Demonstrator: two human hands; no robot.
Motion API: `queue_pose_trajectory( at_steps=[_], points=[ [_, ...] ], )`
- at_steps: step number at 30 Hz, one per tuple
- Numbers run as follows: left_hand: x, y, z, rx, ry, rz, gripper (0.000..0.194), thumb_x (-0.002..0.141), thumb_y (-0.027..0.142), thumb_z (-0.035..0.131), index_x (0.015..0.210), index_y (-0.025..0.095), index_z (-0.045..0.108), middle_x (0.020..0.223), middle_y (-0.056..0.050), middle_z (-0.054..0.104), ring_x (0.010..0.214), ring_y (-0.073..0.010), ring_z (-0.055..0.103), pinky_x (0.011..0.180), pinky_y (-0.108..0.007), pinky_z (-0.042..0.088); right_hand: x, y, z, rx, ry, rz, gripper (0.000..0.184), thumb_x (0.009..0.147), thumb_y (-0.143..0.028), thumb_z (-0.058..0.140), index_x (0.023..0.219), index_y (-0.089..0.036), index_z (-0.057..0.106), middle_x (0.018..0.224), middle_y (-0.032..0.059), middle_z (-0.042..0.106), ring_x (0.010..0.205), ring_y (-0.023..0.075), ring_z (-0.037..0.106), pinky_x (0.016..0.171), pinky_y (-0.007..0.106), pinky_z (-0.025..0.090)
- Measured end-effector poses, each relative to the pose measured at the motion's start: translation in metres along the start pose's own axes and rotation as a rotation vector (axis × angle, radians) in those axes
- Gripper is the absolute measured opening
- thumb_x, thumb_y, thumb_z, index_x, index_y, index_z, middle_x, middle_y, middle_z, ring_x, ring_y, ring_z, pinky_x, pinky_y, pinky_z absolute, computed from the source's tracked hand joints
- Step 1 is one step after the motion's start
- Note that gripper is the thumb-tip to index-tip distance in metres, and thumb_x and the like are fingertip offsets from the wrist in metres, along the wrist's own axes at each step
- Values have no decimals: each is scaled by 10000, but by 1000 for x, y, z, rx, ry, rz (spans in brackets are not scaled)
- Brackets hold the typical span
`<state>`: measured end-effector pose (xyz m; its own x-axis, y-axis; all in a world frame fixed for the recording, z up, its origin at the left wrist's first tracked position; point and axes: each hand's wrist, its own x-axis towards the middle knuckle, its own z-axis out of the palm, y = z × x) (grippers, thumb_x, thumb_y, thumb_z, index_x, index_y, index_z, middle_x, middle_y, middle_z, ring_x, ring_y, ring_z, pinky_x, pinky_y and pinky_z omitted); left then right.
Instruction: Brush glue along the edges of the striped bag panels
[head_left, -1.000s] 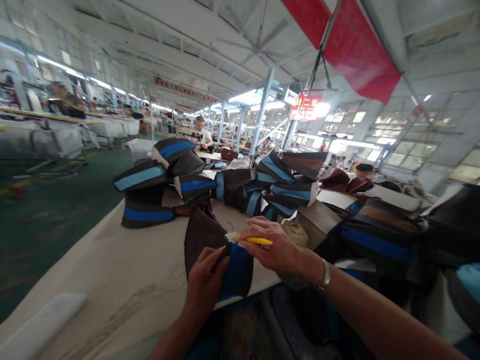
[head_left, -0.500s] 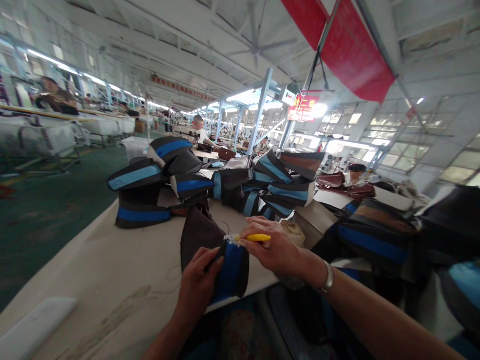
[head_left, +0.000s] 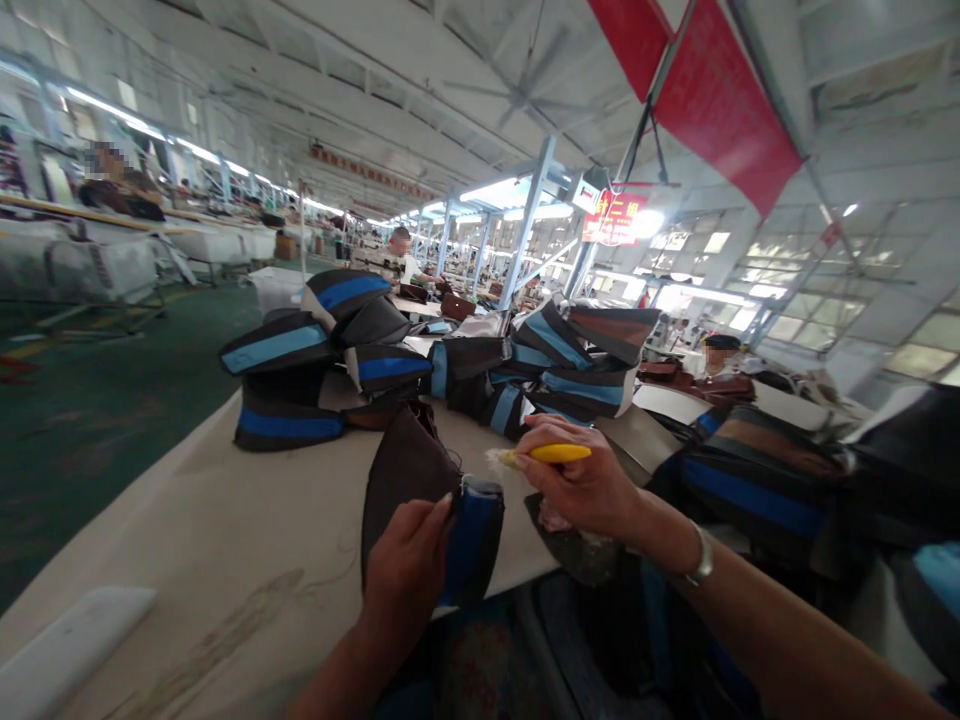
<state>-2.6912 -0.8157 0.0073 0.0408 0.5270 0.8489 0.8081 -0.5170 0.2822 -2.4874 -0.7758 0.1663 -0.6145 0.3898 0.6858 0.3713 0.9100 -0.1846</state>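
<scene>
My left hand (head_left: 409,560) is closed on the near side of a bag piece, dark brown leather (head_left: 405,455) outside with a black and blue lining (head_left: 472,545) facing right. A pale strip runs along the top edge of the lining. Between the fingers of my right hand (head_left: 581,475) is a brush with a yellow handle (head_left: 559,454). Its whitish bristle tip (head_left: 498,460) points left, just above and apart from the bag piece. Beneath my right hand lies a dark pad smeared with pale residue (head_left: 577,540), partly covered by the hand.
A pile of black and blue pieces (head_left: 289,428) spans the back of the pale table (head_left: 247,510). More such pieces (head_left: 742,490) lie at the right. A white flat object (head_left: 82,635) rests at the front left. People sit at work farther off.
My right hand has lifted the brush off the top edge of the lining and moved right. My left hand still grips the bag piece.
</scene>
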Motion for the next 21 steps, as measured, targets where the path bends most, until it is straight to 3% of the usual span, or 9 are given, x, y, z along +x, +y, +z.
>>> queue_pose_trajectory(
  at_steps=[3, 5, 8, 10, 13, 17, 21],
  points=[
    [-3, 5, 2, 220, -37, 256, 311, 907, 64, 476, 1204, 91, 565, 864, -74, 614, 727, -165, 529, 698, -306, 501, 10, -9, 3, 61, 11, 41, 86, 912, -226, 564, 846, -204, 615, 808, -1, 658, 800, 135, 609, 932, 328, 462],
    [-2, 10, 1, 292, -46, 331, 318, 896, 56, 487, 1208, 65, 549, 859, -81, 610, 710, -175, 511, 671, -325, 488, 15, -13, 9, 62, -102, 21, 101, 894, -223, 580, 800, -189, 600, 762, -1, 640, 744, 127, 586, 851, 294, 461],
    [-1, 16, -3, 319, -66, 375, 314, 892, 66, 508, 1204, 55, 540, 905, -94, 611, 736, -186, 511, 662, -340, 472, 20, -11, 12, -54, -295, 46, 163, 829, -185, 599, 678, -178, 537, 632, -21, 549, 630, 114, 507, 721, 265, 419],
    [0, 17, -4, 308, -89, 391, 320, 891, 58, 509, 1210, 48, 534, 932, -99, 611, 745, -185, 509, 662, -342, 466, 21, -8, 11, -81, -282, 94, 199, 835, -188, 575, 645, -177, 518, 599, -30, 512, 583, 100, 466, 661, 250, 381],
    [0, 15, -3, 286, -91, 389, 321, 891, 58, 512, 1211, 31, 527, 914, -93, 607, 741, -180, 501, 656, -341, 464, 23, -6, 13, -75, -206, 107, 182, 886, -241, 548, 718, -173, 569, 679, -10, 576, 647, 105, 513, 698, 246, 376],
    [-3, 10, 0, 302, -66, 398, 321, 890, 68, 519, 1208, 25, 531, 928, -102, 608, 752, -186, 501, 653, -348, 461, 25, -9, 18, -161, -396, 58, 177, 844, -225, 591, 683, -174, 541, 644, -17, 561, 622, 107, 490, 686, 255, 354],
    [-4, 8, -2, 299, -76, 407, 334, 891, 61, 517, 1224, 30, 526, 938, -103, 613, 755, -182, 502, 666, -343, 457, 26, -14, 20, -138, -267, 105, 224, 873, -249, 569, 668, -173, 521, 630, -27, 536, 607, 100, 470, 689, 256, 355]
  ],
)
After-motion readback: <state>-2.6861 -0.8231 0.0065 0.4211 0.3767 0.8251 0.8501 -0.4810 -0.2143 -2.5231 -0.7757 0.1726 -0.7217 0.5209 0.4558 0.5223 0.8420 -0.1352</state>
